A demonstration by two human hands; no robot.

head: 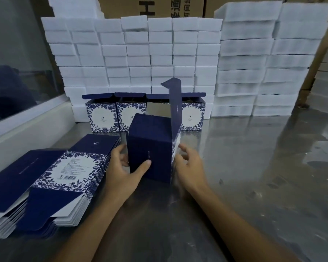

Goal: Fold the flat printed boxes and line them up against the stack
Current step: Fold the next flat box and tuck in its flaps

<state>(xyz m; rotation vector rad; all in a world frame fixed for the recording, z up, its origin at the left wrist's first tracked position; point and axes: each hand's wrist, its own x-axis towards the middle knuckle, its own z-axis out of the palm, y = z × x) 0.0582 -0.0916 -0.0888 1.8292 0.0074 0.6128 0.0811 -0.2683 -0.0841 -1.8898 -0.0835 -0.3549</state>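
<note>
left hand (121, 167) grips the navy folded box (150, 148), thumb across its near face, fingers curled behind; we see our right hand (187, 163) blurred at the box's right side, fingers loosely spread and touching or just off it, so whether it grips we cannot tell. the box stands on the steel table (254, 157), lid flap (175, 97) upright, probably steadied for squaring. flat printed boxes (55, 176) wait at left; finished boxes (102, 116) line the white foam stack (140, 53) behind, where this one likely goes.
</note>
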